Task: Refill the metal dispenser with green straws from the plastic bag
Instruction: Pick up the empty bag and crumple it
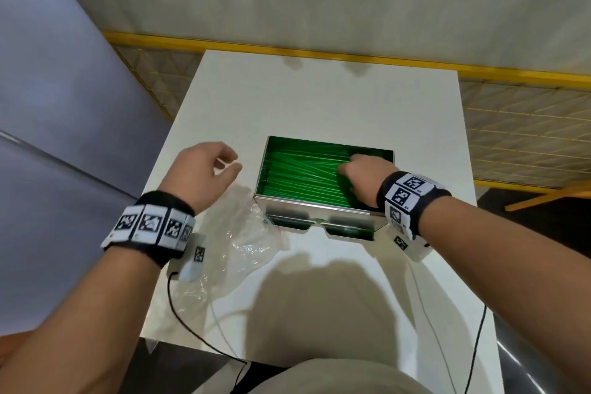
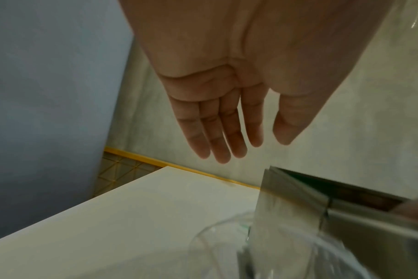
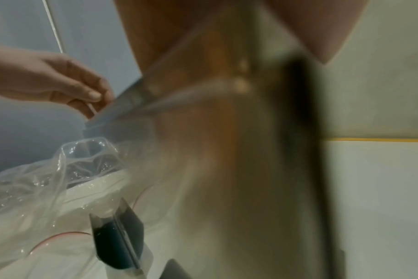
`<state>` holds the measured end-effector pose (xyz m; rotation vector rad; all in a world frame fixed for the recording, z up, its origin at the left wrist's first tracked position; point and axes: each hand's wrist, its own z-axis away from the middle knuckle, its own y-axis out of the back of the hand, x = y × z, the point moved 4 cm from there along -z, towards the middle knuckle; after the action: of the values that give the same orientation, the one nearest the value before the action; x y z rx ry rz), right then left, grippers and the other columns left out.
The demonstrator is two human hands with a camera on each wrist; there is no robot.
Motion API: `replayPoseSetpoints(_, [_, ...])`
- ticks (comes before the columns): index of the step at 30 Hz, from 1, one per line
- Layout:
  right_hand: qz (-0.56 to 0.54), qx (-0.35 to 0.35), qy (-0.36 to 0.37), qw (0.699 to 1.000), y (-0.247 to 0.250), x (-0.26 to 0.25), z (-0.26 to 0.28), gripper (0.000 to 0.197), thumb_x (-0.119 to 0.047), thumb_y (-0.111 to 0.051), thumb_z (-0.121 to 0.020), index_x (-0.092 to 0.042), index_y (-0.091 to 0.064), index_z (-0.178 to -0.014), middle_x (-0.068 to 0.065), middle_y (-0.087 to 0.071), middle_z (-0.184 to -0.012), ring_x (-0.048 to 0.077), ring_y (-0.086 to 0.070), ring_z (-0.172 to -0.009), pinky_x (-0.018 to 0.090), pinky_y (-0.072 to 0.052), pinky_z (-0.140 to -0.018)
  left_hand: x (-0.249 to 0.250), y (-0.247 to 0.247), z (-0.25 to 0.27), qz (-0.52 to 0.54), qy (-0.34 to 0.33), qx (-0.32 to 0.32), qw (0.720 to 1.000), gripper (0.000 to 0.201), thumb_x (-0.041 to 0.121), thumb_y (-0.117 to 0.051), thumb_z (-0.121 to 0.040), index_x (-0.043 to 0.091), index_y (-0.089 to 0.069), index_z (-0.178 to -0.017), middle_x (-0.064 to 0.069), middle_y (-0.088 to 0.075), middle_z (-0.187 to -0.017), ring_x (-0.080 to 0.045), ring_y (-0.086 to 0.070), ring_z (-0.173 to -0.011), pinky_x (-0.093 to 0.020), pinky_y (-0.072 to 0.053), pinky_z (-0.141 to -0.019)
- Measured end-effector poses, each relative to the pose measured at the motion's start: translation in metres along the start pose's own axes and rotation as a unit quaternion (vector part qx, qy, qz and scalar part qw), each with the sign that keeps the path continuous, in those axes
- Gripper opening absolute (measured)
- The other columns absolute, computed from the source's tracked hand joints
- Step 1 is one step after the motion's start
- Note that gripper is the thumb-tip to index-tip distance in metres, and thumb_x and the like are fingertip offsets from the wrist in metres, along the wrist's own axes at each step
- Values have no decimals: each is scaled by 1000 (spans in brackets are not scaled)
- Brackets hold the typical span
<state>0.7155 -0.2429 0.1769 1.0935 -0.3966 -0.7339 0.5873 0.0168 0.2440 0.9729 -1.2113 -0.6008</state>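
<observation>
The right hand is inside the open top of the metal dispenser, at the right of centre in the head view, with its fingers bent down onto the right end of the green straws. Whether it grips some straws or only presses and evens them I cannot tell, because the fingertips are hidden and the right wrist view is filled by blurred metal. I think it is there to settle the straws flat so that they can feed to the slot at the front. The left hand hangs in the air at the left of the dispenser, above the table, relaxed and holding nothing; in the left wrist view its fingers are nearly straight and apart from everything. It seems free because the plastic bag is already put down: the bag lies crumpled and flat on the white table, just beside the left front corner of the dispenser, and I see no straws left in it. The straws lie lengthwise from left to right and fill the box quite well, so the refill looks almost finished. Thin cables go from the wrist bands over the near table edge. Behind the table, in the upper part of the frame, there is a yellow rail and a pale wall. Nothing blocks the dispenser; only the bag lies close to its front slot.
</observation>
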Motion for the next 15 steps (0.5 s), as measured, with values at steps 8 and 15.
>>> replayPoseSetpoints(8, [-17,22,-13,1000,5,4,0,28,-7,-59,-87,-12,-66,-114,10,-56,-103,31,-63,-93,39,-56,-81,-61,-53,97,-99,51,-59,992,123,97,-53,-49,23,-40,-146,-4,-44,-149,-24,-42,-137,-43,-37,-114])
replayPoseSetpoints(15, [-110,201,11,973,24,-17,46,14,-16,-56,-87,-12,-65,-96,5,-58,-88,27,-58,-83,28,-38,-66,-122,-118,143,-251,187,-215,925,114,78,-58,-72,31,2,-157,-9,-12,-165,-34,-23,-147,-53,-35,-112])
